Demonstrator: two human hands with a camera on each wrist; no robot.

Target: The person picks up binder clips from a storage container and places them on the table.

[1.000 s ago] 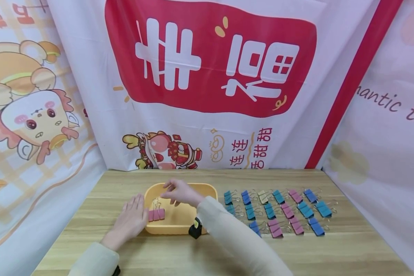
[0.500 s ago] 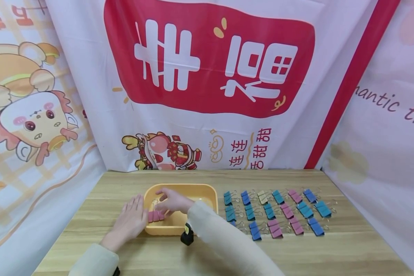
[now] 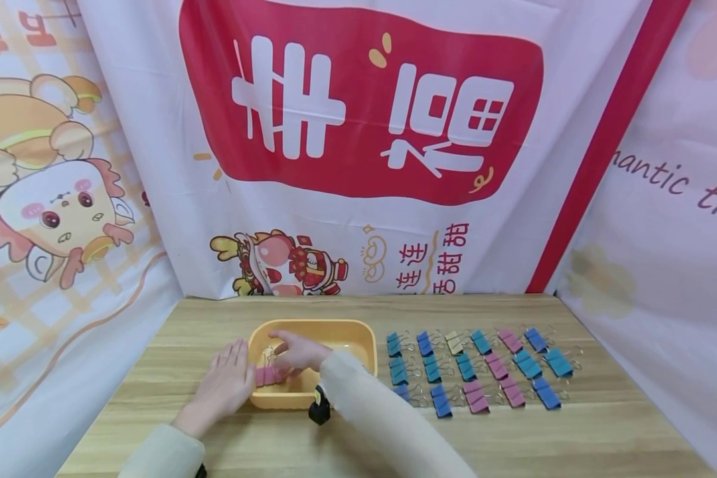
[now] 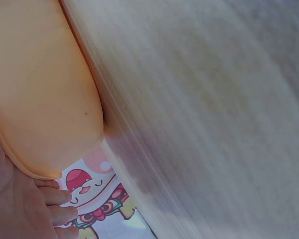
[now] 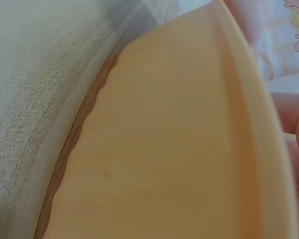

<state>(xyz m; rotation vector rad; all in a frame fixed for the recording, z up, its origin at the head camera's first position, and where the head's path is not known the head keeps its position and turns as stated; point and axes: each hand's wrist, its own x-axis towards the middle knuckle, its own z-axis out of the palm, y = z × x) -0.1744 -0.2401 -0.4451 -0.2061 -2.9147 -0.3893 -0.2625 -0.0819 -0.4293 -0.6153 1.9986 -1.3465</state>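
Note:
My left hand (image 3: 227,378) lies with straight fingers along the left end of a yellow-orange tray (image 3: 317,400), touching its outer wall. In the left wrist view those fingers (image 4: 60,214) show beside the tray wall. Inside the tray, at its left end, a pink binder clip (image 3: 265,376) stands with its wire handles up. My right hand (image 3: 301,352) reaches over the front rim and pinches the clip's right end; its fingertips are partly hidden there. In the right wrist view the tray wall (image 5: 154,129) covers most of that hand.
Right of the tray, several binder clips lie in rows on the wooden table (image 3: 514,445), such as a blue clip (image 3: 441,401), a pink clip (image 3: 475,396) and a cream clip (image 3: 455,342). A printed cloth (image 3: 370,259) hangs behind the table.
My right hand has moved down and left from above the tray to the pink binder clip, which stays about where it was. My left hand has kept its place.

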